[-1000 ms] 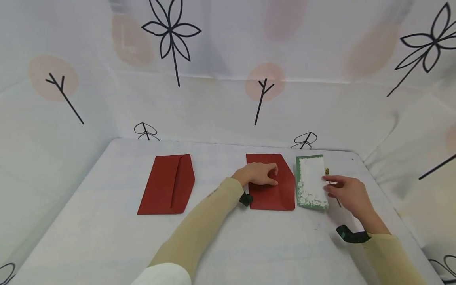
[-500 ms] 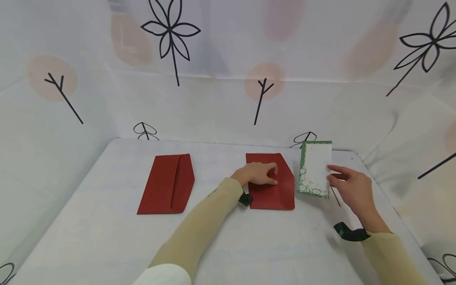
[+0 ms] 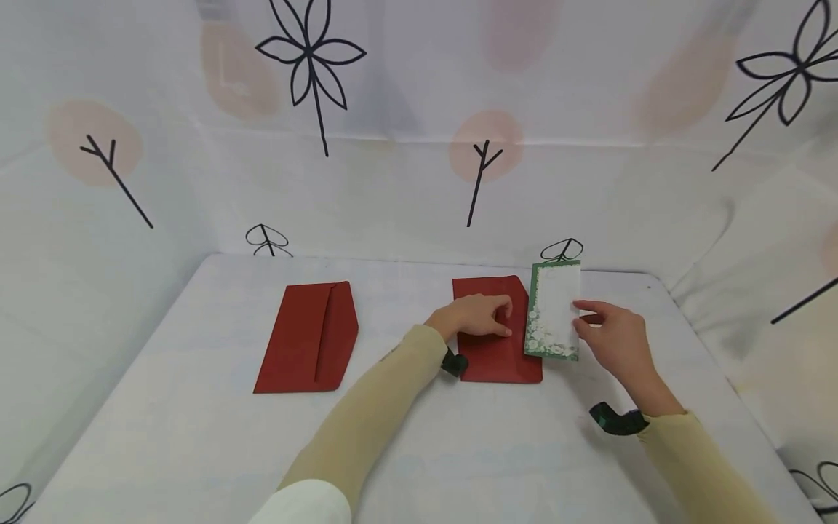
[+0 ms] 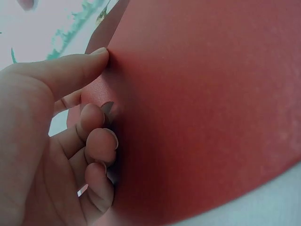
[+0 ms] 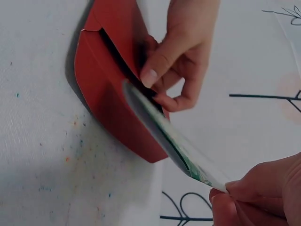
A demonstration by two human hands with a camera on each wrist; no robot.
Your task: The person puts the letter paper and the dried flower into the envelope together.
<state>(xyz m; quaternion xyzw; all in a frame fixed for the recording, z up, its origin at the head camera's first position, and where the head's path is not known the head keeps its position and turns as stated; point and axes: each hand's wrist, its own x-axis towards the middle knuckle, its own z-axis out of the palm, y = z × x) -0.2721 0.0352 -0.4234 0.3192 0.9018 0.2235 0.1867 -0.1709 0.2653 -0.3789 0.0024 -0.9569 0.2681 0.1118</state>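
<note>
My left hand (image 3: pixel 481 316) pinches the pocket edge of a red envelope (image 3: pixel 500 364), its thumb at the edge and fingers curled close by. The right wrist view shows the pocket edge raised off the flap, with a dark gap there. My right hand (image 3: pixel 615 338) pinches a white card with a green floral border (image 3: pixel 555 309) by its right side, between thumb and fingers. The card is tilted and overlaps the envelope's flap in the head view. From the right wrist, the far end of the card (image 5: pixel 160 127) is close over the flap, near the left thumb.
A second red envelope (image 3: pixel 297 338) lies to the left, its flap turned to the right. The white-covered table (image 3: pixel 196 451) meets a hanging cloth (image 3: pixel 393 196) printed with flowers and twigs at the back and sides.
My right hand has raised the card off the table, then carried it left over the envelope's flap. My left hand has stayed at the envelope. The thin stem beside the card is now hidden.
</note>
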